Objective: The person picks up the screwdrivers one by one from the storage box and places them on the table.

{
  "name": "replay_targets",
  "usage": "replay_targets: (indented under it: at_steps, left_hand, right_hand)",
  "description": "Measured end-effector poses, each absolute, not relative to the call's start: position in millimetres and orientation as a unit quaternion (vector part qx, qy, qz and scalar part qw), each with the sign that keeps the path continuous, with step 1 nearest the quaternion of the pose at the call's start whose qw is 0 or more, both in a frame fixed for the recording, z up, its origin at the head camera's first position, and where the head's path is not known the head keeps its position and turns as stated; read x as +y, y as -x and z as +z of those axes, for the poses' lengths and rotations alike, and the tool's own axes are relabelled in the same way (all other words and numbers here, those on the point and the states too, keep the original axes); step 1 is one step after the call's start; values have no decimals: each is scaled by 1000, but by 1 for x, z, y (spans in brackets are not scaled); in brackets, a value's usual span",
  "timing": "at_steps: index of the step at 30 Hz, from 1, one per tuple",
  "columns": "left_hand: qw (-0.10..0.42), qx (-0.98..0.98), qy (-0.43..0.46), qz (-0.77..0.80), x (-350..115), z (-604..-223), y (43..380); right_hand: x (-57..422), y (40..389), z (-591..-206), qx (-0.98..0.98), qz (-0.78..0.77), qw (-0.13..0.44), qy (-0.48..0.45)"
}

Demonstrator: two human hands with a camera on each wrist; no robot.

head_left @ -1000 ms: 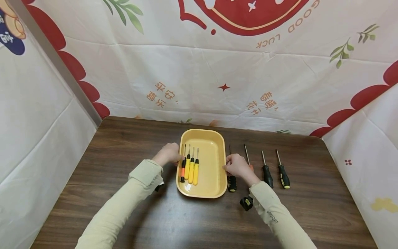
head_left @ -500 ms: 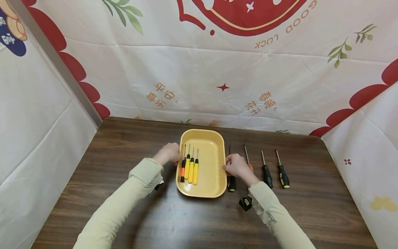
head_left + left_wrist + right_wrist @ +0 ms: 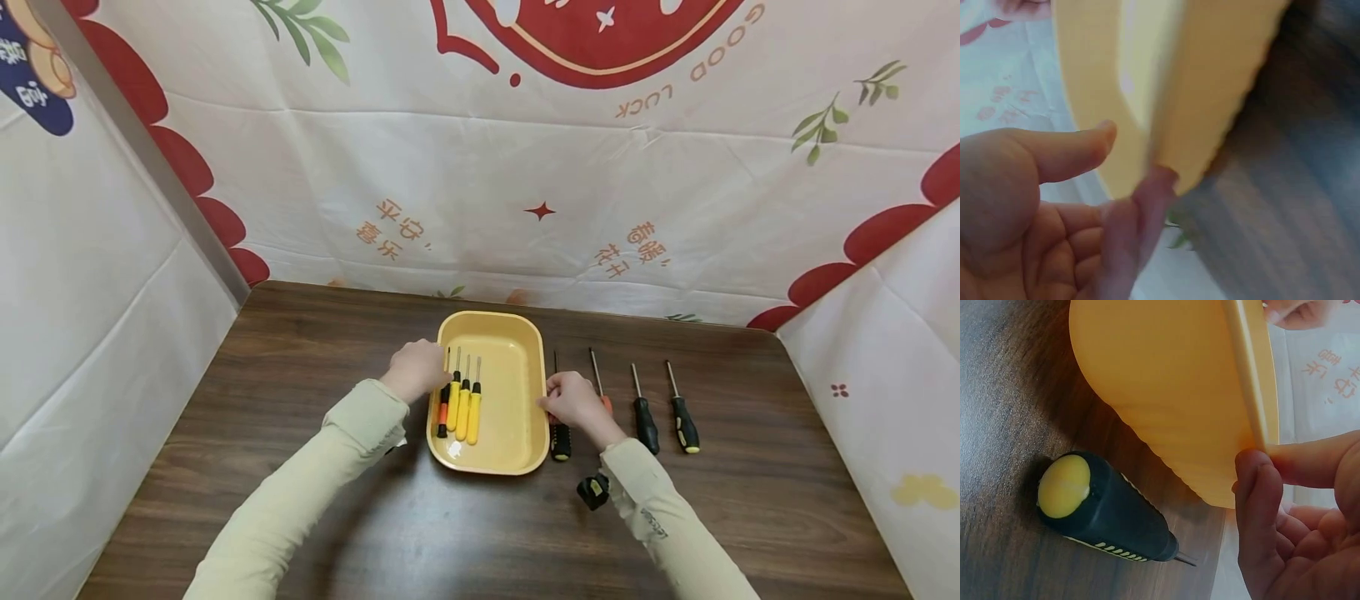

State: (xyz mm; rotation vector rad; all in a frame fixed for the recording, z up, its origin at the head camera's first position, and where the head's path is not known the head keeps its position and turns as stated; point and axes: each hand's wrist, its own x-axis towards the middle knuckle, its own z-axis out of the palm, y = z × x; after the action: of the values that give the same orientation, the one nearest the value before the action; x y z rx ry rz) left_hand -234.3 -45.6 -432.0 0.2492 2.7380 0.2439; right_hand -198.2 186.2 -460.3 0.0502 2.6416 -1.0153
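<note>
Left hand (image 3: pixel 415 371): at the left long side of the yellow tray (image 3: pixel 510 400). Hand relaxed, not gripping; the thumb stands apart from the fingers, and the fingertips are at the rim. Left wrist view is blurred, so whether they touch the rim cannot be told for certain.

Right hand (image 3: pixel 573 398): pinches the right rim of the tray between thumb and index finger, the other fingers folded toward the palm.

Tray: rests on the table between the two hands, long axis running away from the person. Inside, along the left wall, four slim screwdrivers lie side by side, shafts toward the far end. Outermost is a black-and-orange screwdriver (image 3: pixel 442 414); next to it, three yellow screwdrivers (image 3: pixel 463 414) with black collars. The right part of the tray floor is bare.

Outside, right of the tray: a black screwdriver with a yellow butt (image 3: pixel 1104 512) lies just beside the tray wall, near the right hand. Farther right, an orange-handled screwdriver (image 3: pixel 606 406), partly hidden by the right hand and wrist, then two black-handled screwdrivers (image 3: pixel 683 427), apart from each other. All shafts point away from the person.

Surroundings: pale sleeves (image 3: pixel 285 492) on both arms; dark wood-grain table (image 3: pixel 757 475); white printed cloth (image 3: pixel 480 167) behind.
</note>
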Motion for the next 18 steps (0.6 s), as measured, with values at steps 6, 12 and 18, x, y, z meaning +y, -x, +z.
replay_targets:
  at_steps: [6,12,18]
  left_hand:
    - [177,975,-109,84,-27,-415,230]
    - [194,968,-130,95,-9,-414,232]
    - [199,964,-154,83,9,-421,229]
  right_hand:
    - [187,199,-461,920,-359,157,-18]
    - [187,199,-460,920,-358,157,-22]
    - [187,199,-460,924,-351,154,-18]
